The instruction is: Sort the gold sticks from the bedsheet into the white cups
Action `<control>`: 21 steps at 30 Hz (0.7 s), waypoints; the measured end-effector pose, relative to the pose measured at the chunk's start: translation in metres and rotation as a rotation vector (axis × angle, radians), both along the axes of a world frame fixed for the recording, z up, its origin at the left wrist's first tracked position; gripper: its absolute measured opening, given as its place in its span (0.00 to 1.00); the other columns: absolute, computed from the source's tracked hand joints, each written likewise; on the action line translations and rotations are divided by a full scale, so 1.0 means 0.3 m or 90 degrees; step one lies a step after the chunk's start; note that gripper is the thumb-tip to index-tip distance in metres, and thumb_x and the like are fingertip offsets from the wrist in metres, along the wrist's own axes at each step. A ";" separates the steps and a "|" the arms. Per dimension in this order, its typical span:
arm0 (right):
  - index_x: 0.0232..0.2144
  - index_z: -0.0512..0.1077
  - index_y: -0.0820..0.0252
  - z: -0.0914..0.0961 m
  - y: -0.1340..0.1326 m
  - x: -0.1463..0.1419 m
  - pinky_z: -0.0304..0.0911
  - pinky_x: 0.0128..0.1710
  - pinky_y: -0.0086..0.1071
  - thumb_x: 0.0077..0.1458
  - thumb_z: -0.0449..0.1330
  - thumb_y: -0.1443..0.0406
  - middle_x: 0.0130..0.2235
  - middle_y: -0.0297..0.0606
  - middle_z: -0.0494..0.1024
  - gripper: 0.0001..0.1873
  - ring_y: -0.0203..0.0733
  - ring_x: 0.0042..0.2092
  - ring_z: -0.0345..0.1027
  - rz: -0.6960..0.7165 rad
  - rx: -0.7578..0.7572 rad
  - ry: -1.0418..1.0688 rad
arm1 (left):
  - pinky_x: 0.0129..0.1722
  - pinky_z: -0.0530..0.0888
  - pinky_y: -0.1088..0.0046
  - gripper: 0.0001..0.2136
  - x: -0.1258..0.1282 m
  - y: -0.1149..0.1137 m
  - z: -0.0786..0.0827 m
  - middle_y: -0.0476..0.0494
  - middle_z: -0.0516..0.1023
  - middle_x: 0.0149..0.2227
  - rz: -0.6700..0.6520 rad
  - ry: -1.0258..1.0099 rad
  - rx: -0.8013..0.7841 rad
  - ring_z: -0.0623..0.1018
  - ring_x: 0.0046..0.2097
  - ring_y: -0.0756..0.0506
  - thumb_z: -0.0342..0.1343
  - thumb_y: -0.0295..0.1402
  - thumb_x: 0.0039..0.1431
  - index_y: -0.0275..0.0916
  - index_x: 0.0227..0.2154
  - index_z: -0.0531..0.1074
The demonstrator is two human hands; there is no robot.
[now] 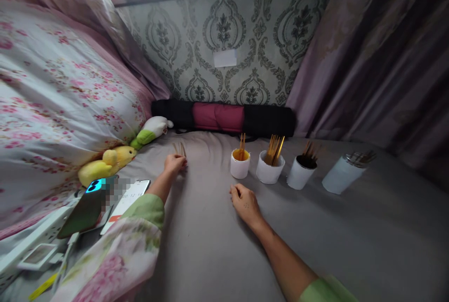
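My left hand (175, 163) is closed around a few thin wooden sticks (181, 148), whose tips point up past the fingers. My right hand (245, 202) rests low over the grey sheet with its fingers curled together; whether anything is inside them is hidden. Just beyond it stands a white cup (240, 169) with a yellow inside, holding a few sticks. To its right come a wider white cup (269, 174) with several sticks, a white cup (299, 176) with a dark inside and darker sticks, and a taller white container (340, 175) with sticks at its mouth.
A black and maroon roll (219, 117) lies along the wall. At left are yellow (105, 164) and white-green (152, 129) plush toys, a dark phone (82, 210), another phone with a lit screen (131, 199), a power strip (30, 241) and a charger (38, 256).
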State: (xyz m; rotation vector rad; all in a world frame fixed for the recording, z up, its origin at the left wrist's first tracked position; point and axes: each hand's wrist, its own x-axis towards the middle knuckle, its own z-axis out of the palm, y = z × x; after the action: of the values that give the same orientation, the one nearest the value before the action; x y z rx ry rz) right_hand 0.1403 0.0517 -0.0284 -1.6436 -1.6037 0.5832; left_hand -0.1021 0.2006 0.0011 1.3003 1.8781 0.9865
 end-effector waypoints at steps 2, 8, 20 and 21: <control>0.26 0.71 0.59 0.001 0.000 0.000 0.52 0.26 0.24 0.57 0.45 0.60 0.24 0.35 0.75 0.17 0.33 0.25 0.64 0.001 0.001 -0.001 | 0.24 0.71 0.77 0.03 0.017 -0.017 -0.001 0.40 0.74 0.25 0.016 -0.073 -0.002 0.75 0.26 0.50 0.50 0.28 0.48 0.33 0.26 0.66; 0.26 0.71 0.60 0.002 0.000 0.001 0.52 0.25 0.24 0.56 0.45 0.60 0.25 0.36 0.75 0.18 0.33 0.25 0.64 0.002 0.002 -0.007 | 0.27 0.72 0.76 0.03 0.047 -0.062 -0.002 0.44 0.73 0.24 0.035 -0.240 0.008 0.73 0.24 0.53 0.52 0.24 0.47 0.33 0.27 0.65; 0.26 0.71 0.59 -0.004 0.000 0.000 0.52 0.25 0.24 0.56 0.45 0.59 0.24 0.35 0.75 0.17 0.33 0.25 0.64 0.004 0.006 0.007 | 0.26 0.70 0.80 0.06 0.099 -0.131 -0.010 0.44 0.74 0.28 0.006 -0.456 0.006 0.72 0.23 0.56 0.52 0.18 0.47 0.32 0.29 0.68; 0.26 0.71 0.59 -0.005 -0.001 0.000 0.52 0.25 0.24 0.56 0.45 0.59 0.24 0.35 0.75 0.17 0.33 0.24 0.64 0.005 0.006 0.005 | 0.25 0.70 0.81 0.07 0.104 -0.138 -0.008 0.44 0.74 0.28 0.001 -0.470 0.005 0.72 0.23 0.56 0.52 0.18 0.47 0.32 0.29 0.69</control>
State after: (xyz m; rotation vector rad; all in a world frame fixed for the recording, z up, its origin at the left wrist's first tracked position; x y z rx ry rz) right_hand 0.1403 0.0516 -0.0298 -1.6272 -1.6048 0.5856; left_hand -0.0709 0.1593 -0.0013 0.7723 1.2995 1.2560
